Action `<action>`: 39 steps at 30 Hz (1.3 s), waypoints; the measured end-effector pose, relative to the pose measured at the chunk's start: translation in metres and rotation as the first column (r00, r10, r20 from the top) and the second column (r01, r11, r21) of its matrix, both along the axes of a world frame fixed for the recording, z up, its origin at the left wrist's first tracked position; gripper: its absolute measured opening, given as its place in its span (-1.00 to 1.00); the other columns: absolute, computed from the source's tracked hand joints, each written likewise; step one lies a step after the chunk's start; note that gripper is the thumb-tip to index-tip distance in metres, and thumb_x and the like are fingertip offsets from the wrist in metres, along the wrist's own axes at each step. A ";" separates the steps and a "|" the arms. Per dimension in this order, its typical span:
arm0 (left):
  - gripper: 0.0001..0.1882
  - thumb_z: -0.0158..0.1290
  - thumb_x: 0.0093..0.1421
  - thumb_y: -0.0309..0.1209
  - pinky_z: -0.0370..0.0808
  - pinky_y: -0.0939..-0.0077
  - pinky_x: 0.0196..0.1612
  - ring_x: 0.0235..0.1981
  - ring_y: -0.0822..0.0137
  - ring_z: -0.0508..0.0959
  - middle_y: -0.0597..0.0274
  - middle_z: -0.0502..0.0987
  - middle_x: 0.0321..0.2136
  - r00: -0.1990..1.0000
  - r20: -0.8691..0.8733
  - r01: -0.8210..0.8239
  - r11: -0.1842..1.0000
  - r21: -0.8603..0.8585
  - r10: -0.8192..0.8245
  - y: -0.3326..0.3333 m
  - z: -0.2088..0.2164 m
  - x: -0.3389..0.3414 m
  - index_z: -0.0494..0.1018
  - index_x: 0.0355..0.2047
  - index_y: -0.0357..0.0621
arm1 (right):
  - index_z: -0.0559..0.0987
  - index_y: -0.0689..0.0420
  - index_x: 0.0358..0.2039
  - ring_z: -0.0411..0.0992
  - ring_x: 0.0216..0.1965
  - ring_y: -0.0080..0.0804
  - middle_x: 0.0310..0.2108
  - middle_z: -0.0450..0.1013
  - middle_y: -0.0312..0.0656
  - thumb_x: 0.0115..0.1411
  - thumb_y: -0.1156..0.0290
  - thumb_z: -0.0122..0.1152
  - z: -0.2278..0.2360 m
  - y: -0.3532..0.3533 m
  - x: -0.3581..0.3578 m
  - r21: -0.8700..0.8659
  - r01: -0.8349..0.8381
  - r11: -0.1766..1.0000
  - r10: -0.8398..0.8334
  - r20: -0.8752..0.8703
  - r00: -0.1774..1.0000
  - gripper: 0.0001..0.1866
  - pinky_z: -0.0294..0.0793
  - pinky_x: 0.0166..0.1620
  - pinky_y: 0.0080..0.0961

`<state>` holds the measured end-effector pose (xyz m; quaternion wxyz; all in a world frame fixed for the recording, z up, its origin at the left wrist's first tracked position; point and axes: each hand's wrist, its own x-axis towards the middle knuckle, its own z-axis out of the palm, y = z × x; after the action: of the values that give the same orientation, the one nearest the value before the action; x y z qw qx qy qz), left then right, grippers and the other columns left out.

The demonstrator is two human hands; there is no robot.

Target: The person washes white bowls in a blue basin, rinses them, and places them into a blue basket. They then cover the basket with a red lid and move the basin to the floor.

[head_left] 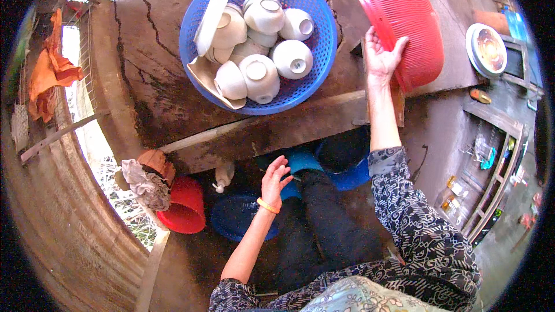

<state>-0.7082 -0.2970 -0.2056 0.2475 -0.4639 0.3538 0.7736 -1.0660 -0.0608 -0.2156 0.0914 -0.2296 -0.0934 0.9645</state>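
My right hand [383, 59] grips the rim of a red ribbed plastic basket [407, 23], which is tipped on its side with its ribbed outside facing right. My left hand [274, 184] is in the air below the ledge, fingers apart and holding nothing; a yellow band circles its wrist. Between and beyond my hands, a blue perforated plastic basket [315, 89] sits on the brown ledge [156, 0]. Several white bowls [263, 78] lie in it, mostly bottoms up, some stacked. A few larger white dishes [213, 22] lean along its left side.
Cracks run across the ledge. Below it at left are a red bucket [188, 205], a grey rag [144, 185] and a dark blue basin [234, 216]. At right, a round white-rimmed dish [486, 50] sits near a wooden rack [491, 179] with bottles. Orange cloth [52, 75] hangs at far left.
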 end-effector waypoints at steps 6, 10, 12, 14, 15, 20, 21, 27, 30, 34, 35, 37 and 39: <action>-0.58 -0.02 0.24 -0.27 0.45 0.33 0.00 -0.01 0.28 0.44 0.18 0.41 0.03 1.000 -0.011 0.014 1.000 0.014 -0.014 0.001 -0.002 0.004 0.33 0.09 -0.12 | 0.35 0.04 0.12 0.25 0.14 -0.11 0.13 0.32 -0.19 -0.07 0.22 0.43 0.008 -0.077 0.022 -0.106 -0.327 0.939 0.303 -0.192 0.933 -0.27 0.29 0.15 0.00; -0.60 0.00 0.23 -0.29 0.45 0.40 -0.04 -0.06 0.33 0.46 0.20 0.43 0.01 1.000 0.011 -0.005 1.000 0.005 0.005 0.003 -0.007 0.008 0.37 0.06 -0.12 | 0.41 0.07 0.05 0.34 0.05 -0.15 0.03 0.41 -0.19 -0.04 0.19 0.41 0.024 -0.115 0.001 -0.301 -0.406 0.863 0.332 -0.269 0.904 -0.36 0.35 0.10 -0.04; -0.60 -0.01 0.24 -0.29 0.45 0.40 -0.04 -0.06 0.33 0.46 0.20 0.43 0.01 1.000 0.015 -0.011 1.000 0.007 0.011 0.006 -0.008 0.010 0.37 0.06 -0.12 | 0.46 0.23 -0.05 0.39 -0.02 -0.15 -0.11 0.48 -0.05 0.01 0.10 0.34 0.030 -0.131 0.004 -0.389 -0.464 0.795 0.397 -0.245 0.885 -0.42 0.34 0.12 -0.10; -0.59 -0.04 0.25 -0.28 0.44 0.35 -0.01 -0.03 0.29 0.46 0.16 0.42 0.02 1.000 -0.022 -0.004 1.000 0.021 0.005 0.009 -0.008 0.011 0.34 0.08 -0.14 | 0.45 0.18 -0.01 0.37 0.02 -0.15 -0.05 0.45 -0.09 0.03 0.07 0.33 0.033 -0.140 0.018 -0.217 -0.418 0.882 0.399 -0.125 0.908 -0.40 0.34 0.12 -0.11; -0.58 -0.05 0.26 -0.28 0.44 0.32 0.01 -0.02 0.27 0.45 0.15 0.42 0.03 1.000 -0.010 -0.011 0.999 0.036 0.012 0.011 -0.008 0.011 0.32 0.09 -0.15 | 0.42 0.13 0.02 0.35 0.04 -0.15 -0.01 0.43 -0.12 0.04 0.07 0.32 0.034 -0.142 0.032 -0.076 -0.498 0.864 0.492 -0.086 0.866 -0.40 0.34 0.12 -0.10; -0.56 -0.04 0.25 -0.24 0.44 0.34 0.00 -0.04 0.28 0.46 0.14 0.42 0.03 0.999 -0.003 -0.042 0.998 0.046 0.043 0.016 -0.009 0.013 0.32 0.09 -0.15 | 0.26 0.00 0.18 0.22 0.18 -0.22 0.18 0.25 -0.27 0.09 0.26 0.30 0.014 -0.151 0.132 0.210 -0.818 0.536 0.820 0.101 0.563 -0.34 0.22 0.21 -0.04; -0.56 -0.04 0.25 -0.24 0.44 0.35 0.00 -0.04 0.28 0.46 0.14 0.42 0.03 0.998 -0.008 -0.059 0.997 0.054 0.059 0.016 -0.010 0.013 0.32 0.09 -0.16 | 0.26 0.02 0.18 0.23 0.17 -0.25 0.18 0.25 -0.28 0.11 0.29 0.27 0.007 -0.149 0.150 0.197 -0.876 0.440 0.848 0.229 0.477 -0.36 0.21 0.21 -0.08; -0.60 -0.02 0.24 -0.25 0.45 0.41 -0.04 -0.08 0.33 0.47 0.21 0.44 0.00 0.988 -0.007 -0.157 0.986 0.050 0.157 0.014 -0.008 0.022 0.37 0.06 -0.11 | 0.30 0.05 0.16 0.25 0.15 -0.29 0.14 0.30 -0.30 0.14 0.20 0.22 -0.024 -0.108 0.189 0.358 -0.841 0.405 0.781 0.343 0.522 -0.41 0.21 0.19 -0.20; -0.56 -0.02 0.23 -0.25 0.47 0.35 -0.03 -0.06 0.28 0.48 0.15 0.44 0.01 0.982 -0.008 -0.188 0.982 0.030 0.188 0.009 -0.008 0.032 0.33 0.08 -0.16 | 0.27 0.03 0.19 0.17 0.22 -0.25 0.20 0.23 -0.30 0.18 0.07 0.14 -0.031 -0.076 0.164 0.271 -0.792 0.548 0.718 0.332 0.611 -0.39 0.11 0.25 -0.12; -0.58 -0.02 0.24 -0.23 0.47 0.37 -0.04 -0.07 0.30 0.48 0.17 0.45 0.00 0.962 -0.003 -0.274 0.962 0.012 0.274 0.003 -0.011 0.048 0.36 0.06 -0.13 | 0.21 -0.02 0.23 0.12 0.24 -0.25 0.25 0.17 -0.30 0.18 -0.12 0.03 -0.048 -0.051 0.127 0.423 -0.785 0.453 0.671 0.417 0.613 -0.30 0.12 0.22 -0.15; -0.59 -0.02 0.24 -0.23 0.47 0.38 -0.04 -0.07 0.30 0.48 0.18 0.45 -0.01 0.956 -0.002 -0.293 0.956 0.011 0.293 0.002 -0.011 0.052 0.36 0.06 -0.13 | 0.19 -0.03 0.25 0.08 0.27 -0.22 0.27 0.14 -0.29 0.17 -0.08 0.08 -0.052 -0.045 0.124 0.376 -0.806 0.458 0.674 0.445 0.590 -0.29 0.07 0.28 -0.09; -0.59 -0.02 0.24 -0.22 0.47 0.39 -0.05 -0.08 0.31 0.49 0.19 0.46 -0.02 0.945 0.012 -0.328 0.945 0.011 0.328 0.004 -0.010 0.059 0.37 0.05 -0.11 | 0.16 -0.02 0.26 0.07 0.27 -0.19 0.28 0.10 -0.27 0.22 -0.02 0.04 -0.064 -0.038 0.122 0.353 -0.834 0.424 0.644 0.529 0.552 -0.33 0.07 0.28 -0.09; -0.60 -0.01 0.24 -0.22 0.48 0.40 -0.06 -0.09 0.34 0.49 0.21 0.47 -0.04 0.933 0.028 -0.359 0.933 0.001 0.359 0.007 -0.008 0.065 0.38 0.04 -0.10 | 0.16 -0.02 0.26 0.09 0.26 -0.17 0.29 0.09 -0.24 0.24 0.03 0.02 -0.077 -0.031 0.126 0.344 -0.841 0.418 0.616 0.573 0.540 -0.36 0.10 0.27 -0.11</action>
<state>-0.6436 -0.2903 -0.2138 0.1084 -0.5305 0.2573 0.8004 -0.9403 -0.0917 -0.2930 -0.2988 -0.2956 -0.4920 0.7625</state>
